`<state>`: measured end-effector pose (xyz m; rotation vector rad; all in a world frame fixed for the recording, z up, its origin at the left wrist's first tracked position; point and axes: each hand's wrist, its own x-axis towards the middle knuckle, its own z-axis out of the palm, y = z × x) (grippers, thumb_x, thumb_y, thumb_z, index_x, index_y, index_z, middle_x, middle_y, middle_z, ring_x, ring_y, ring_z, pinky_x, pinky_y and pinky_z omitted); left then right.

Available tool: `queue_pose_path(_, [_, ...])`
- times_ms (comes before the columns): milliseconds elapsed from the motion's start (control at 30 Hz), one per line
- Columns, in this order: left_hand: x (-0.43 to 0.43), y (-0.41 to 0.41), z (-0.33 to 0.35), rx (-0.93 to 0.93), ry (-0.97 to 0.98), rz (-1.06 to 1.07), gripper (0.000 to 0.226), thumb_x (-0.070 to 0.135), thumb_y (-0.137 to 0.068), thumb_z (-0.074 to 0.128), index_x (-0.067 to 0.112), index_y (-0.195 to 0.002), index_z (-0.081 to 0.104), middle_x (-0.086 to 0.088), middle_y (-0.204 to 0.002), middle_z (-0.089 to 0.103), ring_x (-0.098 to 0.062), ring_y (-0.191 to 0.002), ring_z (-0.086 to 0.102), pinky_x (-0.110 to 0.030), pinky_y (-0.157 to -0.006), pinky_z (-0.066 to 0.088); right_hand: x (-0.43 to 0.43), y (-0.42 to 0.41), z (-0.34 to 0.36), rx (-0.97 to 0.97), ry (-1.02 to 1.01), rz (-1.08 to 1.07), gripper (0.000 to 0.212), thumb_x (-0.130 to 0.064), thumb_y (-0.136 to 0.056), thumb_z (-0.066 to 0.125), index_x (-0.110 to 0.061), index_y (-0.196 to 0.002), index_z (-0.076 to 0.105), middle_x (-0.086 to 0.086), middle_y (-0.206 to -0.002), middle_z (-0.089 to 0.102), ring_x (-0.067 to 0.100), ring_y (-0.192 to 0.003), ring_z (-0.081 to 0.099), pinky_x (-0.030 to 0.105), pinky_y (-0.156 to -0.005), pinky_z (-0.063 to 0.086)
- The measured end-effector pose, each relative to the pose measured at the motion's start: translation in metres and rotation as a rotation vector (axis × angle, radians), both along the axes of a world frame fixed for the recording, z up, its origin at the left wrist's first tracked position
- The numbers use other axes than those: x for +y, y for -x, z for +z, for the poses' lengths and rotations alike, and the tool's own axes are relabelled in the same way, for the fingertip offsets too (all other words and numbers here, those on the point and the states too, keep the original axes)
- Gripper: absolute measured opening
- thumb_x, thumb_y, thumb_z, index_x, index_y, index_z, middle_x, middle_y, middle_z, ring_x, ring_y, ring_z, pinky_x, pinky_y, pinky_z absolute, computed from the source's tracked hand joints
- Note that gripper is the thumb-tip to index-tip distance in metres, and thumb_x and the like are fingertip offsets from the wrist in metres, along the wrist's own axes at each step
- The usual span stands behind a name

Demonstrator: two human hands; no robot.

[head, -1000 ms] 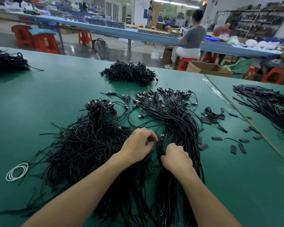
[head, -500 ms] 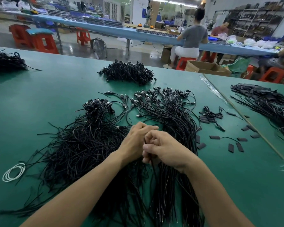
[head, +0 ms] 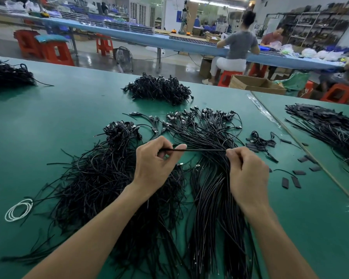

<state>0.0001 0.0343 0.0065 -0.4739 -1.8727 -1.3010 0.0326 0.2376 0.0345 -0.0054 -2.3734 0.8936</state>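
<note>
Many black cables (head: pixel 210 198) across green factory table (head: pixel 48 127)

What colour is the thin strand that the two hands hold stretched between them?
The strand is black. The head view, the only one, shows it clearly.

Both bare forearms enter from the bottom edge and angle inward. Left hand (head: pixel 155 166): back to camera, thumb and forefinger pinching one end of a cable (head: pixel 201 150), other fingers curled under. Right hand (head: pixel 248 174): knuckles up, fingers curled, pinching the other end. Hands level and apart, the cable taut between them.
</note>
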Motion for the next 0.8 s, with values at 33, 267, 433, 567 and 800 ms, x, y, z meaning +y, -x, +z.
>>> queue_pose_path(33, [0.002,0.0,0.004,0.054,0.009,0.013,0.033,0.03,-0.086,0.076,0.016,-0.067,0.053,0.02,-0.059,0.04,-0.004,-0.049,0.037,-0.009,-0.048,0.029,0.001,-0.002,0.0,0.032,-0.014,-0.017,0.02,-0.027,-0.103,0.051,-0.019,-0.089,0.062,-0.011,-0.073,0.055,-0.001,-0.066,0.049,0.006,-0.063,0.039])
queue_pose_path(267, [-0.012,0.017,0.003,-0.458,-0.118,0.013,0.068,0.074,-0.079,0.052,0.008,-0.069,0.063,0.009,-0.057,0.06,-0.004,-0.05,0.05,-0.018,-0.056,0.039,0.002,-0.008,-0.009,0.217,0.027,-0.053,0.019,-0.016,-0.102,0.052,-0.006,-0.092,0.065,-0.007,-0.079,0.054,-0.006,-0.073,0.047,-0.003,-0.072,0.032])
queue_pose_path(433, [-0.029,0.02,-0.019,-0.544,-0.172,0.011,0.079,0.074,-0.081,0.047,-0.004,-0.065,0.054,0.011,-0.047,0.044,-0.026,-0.057,0.053,-0.028,-0.06,0.04,0.009,-0.002,-0.028,0.112,0.01,-0.079,0.02,-0.018,-0.102,0.053,-0.005,-0.096,0.068,-0.003,-0.082,0.059,0.009,-0.071,0.049,-0.002,-0.073,0.033])
queue_pose_path(567, [-0.038,0.012,-0.003,-0.128,-0.018,0.149,0.044,0.043,-0.087,0.069,0.017,-0.064,0.04,0.01,-0.056,0.035,-0.007,-0.049,0.035,-0.012,-0.049,0.029,0.027,0.008,-0.047,-0.144,0.09,-0.194,0.025,-0.022,-0.103,0.05,-0.003,-0.1,0.068,0.002,-0.08,0.061,0.017,-0.072,0.052,0.009,-0.06,0.033])
queue_pose_path(800, [-0.029,0.009,0.014,0.027,0.422,0.157,0.029,0.03,-0.1,0.043,0.024,-0.072,0.037,0.013,-0.067,0.034,0.0,-0.057,0.03,-0.013,-0.056,0.023,0.015,0.001,-0.034,-0.504,-0.309,-0.077,0.03,-0.024,-0.104,0.045,-0.015,-0.122,0.067,0.004,-0.117,0.068,0.021,-0.105,0.061,0.035,-0.093,0.049])
